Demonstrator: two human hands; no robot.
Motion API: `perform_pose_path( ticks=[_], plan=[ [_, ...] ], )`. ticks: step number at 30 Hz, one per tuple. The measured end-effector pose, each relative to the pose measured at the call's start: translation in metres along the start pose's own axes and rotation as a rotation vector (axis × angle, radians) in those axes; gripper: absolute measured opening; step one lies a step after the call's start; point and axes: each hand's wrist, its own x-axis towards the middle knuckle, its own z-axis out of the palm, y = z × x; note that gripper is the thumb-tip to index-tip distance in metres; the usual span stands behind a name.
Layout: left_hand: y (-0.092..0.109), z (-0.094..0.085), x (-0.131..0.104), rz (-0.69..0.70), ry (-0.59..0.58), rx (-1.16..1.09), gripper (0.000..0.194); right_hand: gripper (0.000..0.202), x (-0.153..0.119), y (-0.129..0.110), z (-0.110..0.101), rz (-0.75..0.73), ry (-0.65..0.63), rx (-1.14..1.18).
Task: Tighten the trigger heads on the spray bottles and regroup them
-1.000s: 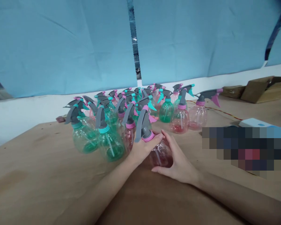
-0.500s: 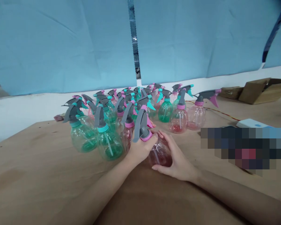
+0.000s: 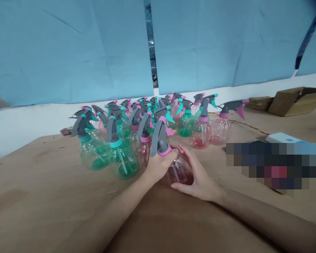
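Both of my hands are on a pink spray bottle (image 3: 183, 170) with a grey trigger head and a pink collar. My left hand (image 3: 159, 165) is wrapped round its neck just under the collar, the thumb lying along the shoulder. The body is gripped from the right side by my right hand (image 3: 200, 175), thumb low in front and fingers over the top. The bottle leans, its head toward the left. Close by on the left stand a green spray bottle (image 3: 123, 161) and another green spray bottle (image 3: 93, 154). Just behind my left hand is a pink spray bottle (image 3: 144, 151).
Several more pink and green spray bottles crowd behind, among them a pink bottle (image 3: 200, 135) and a pink bottle (image 3: 221, 130). Cardboard boxes (image 3: 287, 102), a thin cable (image 3: 249, 127) and a white power strip (image 3: 284, 137) lie to the right on the wooden table (image 3: 42, 196).
The trigger head of the held bottle has turned slightly, its pink lever now pointing more to the right. Both hands keep nearly the same place and grip.
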Motion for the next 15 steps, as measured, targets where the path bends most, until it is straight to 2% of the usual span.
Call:
perform_pose_path(
  ticks=[7, 10, 15],
  plan=[
    [0.0045, -0.0016, -0.0010, 0.099, 0.013, 0.113, 0.011, 0.093, -0.0002, -0.0006, -0.0006, 0.006, -0.009, -0.002],
    [0.0053, -0.0024, -0.0018, 0.097, 0.037, 0.179, 0.012, 0.093, 0.0003, -0.0004, -0.0007, -0.015, -0.009, 0.019],
    [0.0053, -0.0026, -0.0029, 0.125, 0.007, 0.200, 0.011, 0.095, 0.0006, -0.0017, -0.0013, 0.004, -0.032, 0.060]
  ],
)
